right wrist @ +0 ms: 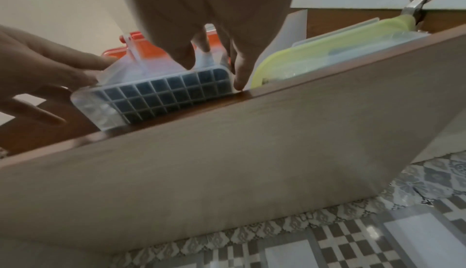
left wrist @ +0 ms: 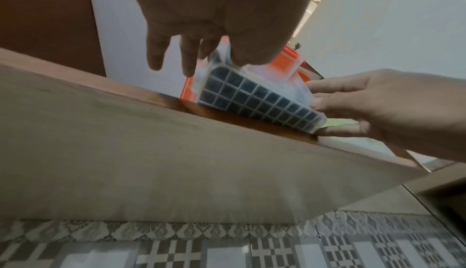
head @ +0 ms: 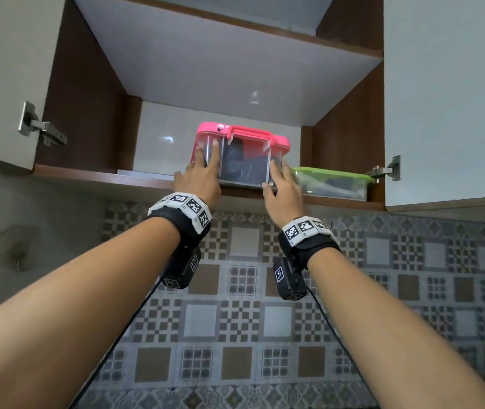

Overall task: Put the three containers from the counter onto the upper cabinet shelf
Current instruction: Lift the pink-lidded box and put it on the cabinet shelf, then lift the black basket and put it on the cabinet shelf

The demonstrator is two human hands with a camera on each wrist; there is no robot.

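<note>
A clear container with a pink lid and handle (head: 247,152) sits at the front of the cabinet shelf (head: 102,178), its ribbed bottom (left wrist: 259,101) (right wrist: 163,91) overhanging the edge. My left hand (head: 202,172) (left wrist: 201,23) presses straight fingers on its front left face. My right hand (head: 282,187) (left wrist: 390,108) grips its lower right corner, thumb under the edge and fingers up the right side. A flat container with a green lid (head: 332,184) (right wrist: 327,49) lies on the shelf just to the right. No third container is in view.
Both cabinet doors stand open, with metal hinges at the left (head: 40,125) and right (head: 385,171). Another shelf board (head: 235,31) runs above. The shelf's left half shows bare board. Patterned wall tiles (head: 250,320) lie below the cabinet.
</note>
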